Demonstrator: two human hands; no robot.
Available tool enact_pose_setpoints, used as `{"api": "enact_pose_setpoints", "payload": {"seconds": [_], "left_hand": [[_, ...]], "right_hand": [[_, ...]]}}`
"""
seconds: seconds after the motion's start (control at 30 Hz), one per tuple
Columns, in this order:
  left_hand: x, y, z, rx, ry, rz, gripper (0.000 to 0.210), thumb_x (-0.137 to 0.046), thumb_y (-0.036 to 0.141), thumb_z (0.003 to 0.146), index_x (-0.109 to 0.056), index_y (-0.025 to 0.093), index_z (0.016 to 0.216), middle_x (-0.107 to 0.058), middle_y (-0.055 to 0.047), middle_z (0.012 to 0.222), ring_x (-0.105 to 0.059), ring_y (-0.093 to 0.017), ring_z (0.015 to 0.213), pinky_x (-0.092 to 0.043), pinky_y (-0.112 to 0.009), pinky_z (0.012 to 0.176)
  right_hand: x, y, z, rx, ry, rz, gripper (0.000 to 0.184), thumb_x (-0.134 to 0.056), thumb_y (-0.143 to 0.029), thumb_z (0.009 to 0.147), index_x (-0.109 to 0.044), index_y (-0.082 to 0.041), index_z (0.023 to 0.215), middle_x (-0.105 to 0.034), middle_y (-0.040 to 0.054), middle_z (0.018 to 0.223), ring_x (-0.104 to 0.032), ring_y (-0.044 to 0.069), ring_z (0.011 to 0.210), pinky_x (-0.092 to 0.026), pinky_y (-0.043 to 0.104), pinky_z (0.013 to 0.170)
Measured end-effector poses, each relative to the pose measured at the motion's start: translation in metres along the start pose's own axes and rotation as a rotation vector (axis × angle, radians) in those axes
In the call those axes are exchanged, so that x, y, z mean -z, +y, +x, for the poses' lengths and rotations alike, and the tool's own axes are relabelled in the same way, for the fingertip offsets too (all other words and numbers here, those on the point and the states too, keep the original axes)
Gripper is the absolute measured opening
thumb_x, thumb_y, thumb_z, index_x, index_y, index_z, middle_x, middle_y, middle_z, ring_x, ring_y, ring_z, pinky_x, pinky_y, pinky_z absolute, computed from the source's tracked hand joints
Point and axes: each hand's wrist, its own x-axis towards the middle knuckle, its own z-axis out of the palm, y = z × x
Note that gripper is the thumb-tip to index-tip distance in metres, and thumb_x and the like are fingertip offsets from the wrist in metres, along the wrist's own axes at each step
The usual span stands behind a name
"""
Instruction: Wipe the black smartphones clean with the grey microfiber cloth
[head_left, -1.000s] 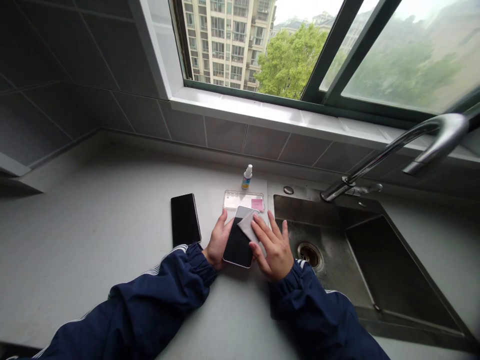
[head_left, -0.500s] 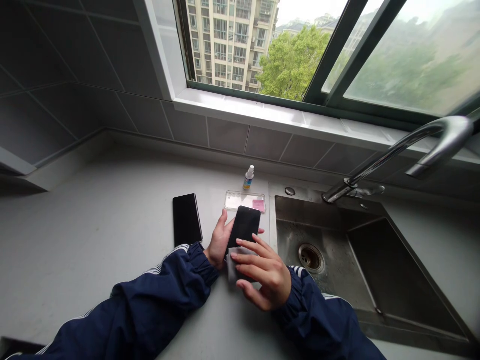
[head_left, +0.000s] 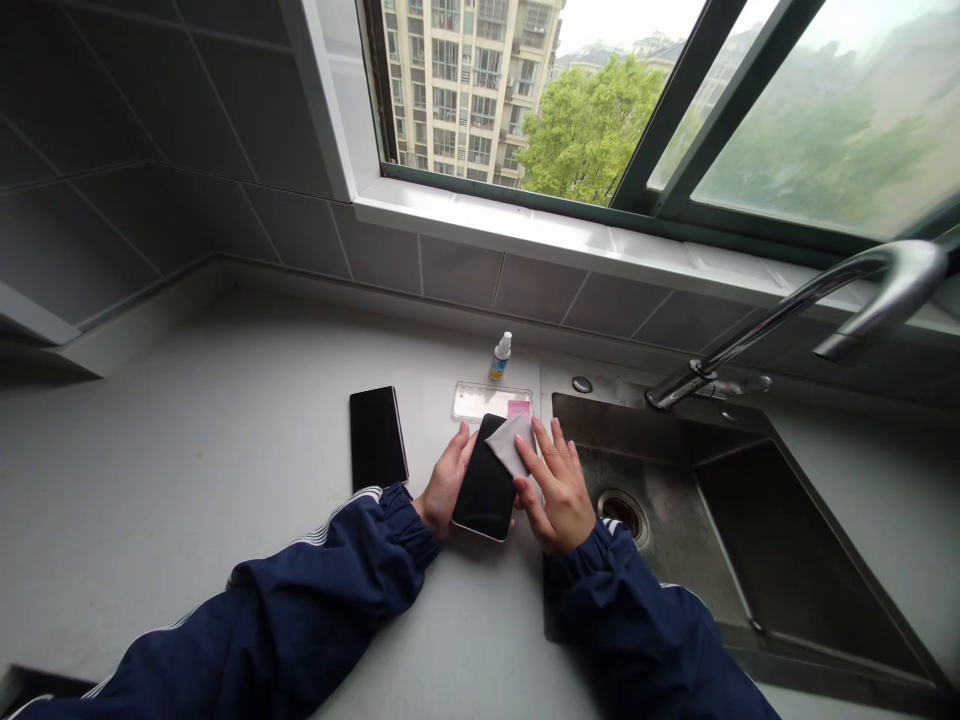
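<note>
My left hand holds a smartphone from its left side and beneath, dark screen facing up. Under the fingers of my right hand a grey cleaning cloth lies against the phone's upper right corner. Those fingers are fairly straight and press on the cloth. Just beyond the phone, a clear phone case with a pink label lies on the counter. Behind it stands a small white spray bottle. A second dark phone-like device lies flat to the left of my left hand.
On the right a steel sink with a drain is set into the pale counter. A chrome faucet arches over it. A tiled wall and a window sill run along the back.
My right hand has slid the cloth from the phone's lower end up to its upper right corner. My left hand keeps hold of the phone, whose lower screen now shows.
</note>
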Motion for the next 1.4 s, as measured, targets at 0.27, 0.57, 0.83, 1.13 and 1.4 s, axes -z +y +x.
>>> {"api": "enact_pose_setpoints", "payload": {"seconds": [0.27, 0.57, 0.83, 1.13, 1.4], "left_hand": [[0.002, -0.002, 0.002, -0.077, 0.016, 0.018, 0.068, -0.035, 0.065, 0.091, -0.039, 0.024, 0.145, -0.067, -0.015, 0.111, -0.07, -0.029, 0.08, -0.056, -0.045, 0.068], [0.0, -0.004, 0.002, -0.117, -0.01, -0.022, 0.059, -0.038, 0.059, 0.094, -0.046, 0.022, 0.14, -0.068, -0.011, 0.107, -0.068, -0.024, 0.088, -0.053, -0.04, 0.082], [-0.003, -0.003, 0.003, -0.161, 0.022, -0.042, 0.066, -0.034, 0.061, 0.094, -0.052, 0.012, 0.134, -0.069, -0.014, 0.103, -0.067, -0.025, 0.088, -0.051, -0.038, 0.083], [-0.001, -0.003, 0.005, -0.16, 0.016, -0.028, 0.066, -0.036, 0.061, 0.094, -0.052, 0.012, 0.136, -0.07, -0.014, 0.108, -0.067, -0.026, 0.098, -0.047, -0.039, 0.094], [-0.001, -0.004, 0.005, -0.158, 0.029, 0.014, 0.065, -0.035, 0.059, 0.095, -0.051, 0.013, 0.138, -0.068, -0.014, 0.115, -0.064, -0.027, 0.109, -0.042, -0.037, 0.103]], "right_hand": [[0.012, -0.01, 0.004, 0.112, 0.246, 0.211, 0.043, -0.054, -0.018, 0.09, -0.056, -0.022, 0.133, -0.048, 0.0101, 0.146, -0.043, 0.031, 0.138, -0.038, 0.054, 0.111], [0.015, -0.004, 0.007, 0.257, -0.031, 0.17, 0.048, -0.054, -0.025, 0.092, -0.048, -0.015, 0.139, -0.053, 0.0142, 0.141, -0.04, 0.029, 0.14, -0.033, 0.055, 0.113], [0.018, -0.031, -0.002, 0.25, 0.049, 0.464, 0.027, -0.059, -0.013, 0.08, -0.067, -0.022, 0.105, -0.074, 0.0045, 0.107, -0.064, 0.025, 0.115, -0.037, 0.052, 0.111], [0.008, -0.038, -0.003, 0.226, 0.016, 0.327, 0.036, -0.055, -0.014, 0.088, -0.061, -0.019, 0.123, -0.065, 0.0095, 0.127, -0.057, 0.024, 0.125, -0.037, 0.048, 0.113], [0.002, -0.03, -0.004, 0.155, -0.095, 0.098, 0.049, -0.046, -0.03, 0.097, -0.043, -0.017, 0.144, -0.042, 0.0112, 0.151, -0.03, 0.029, 0.145, -0.023, 0.054, 0.118]]}}
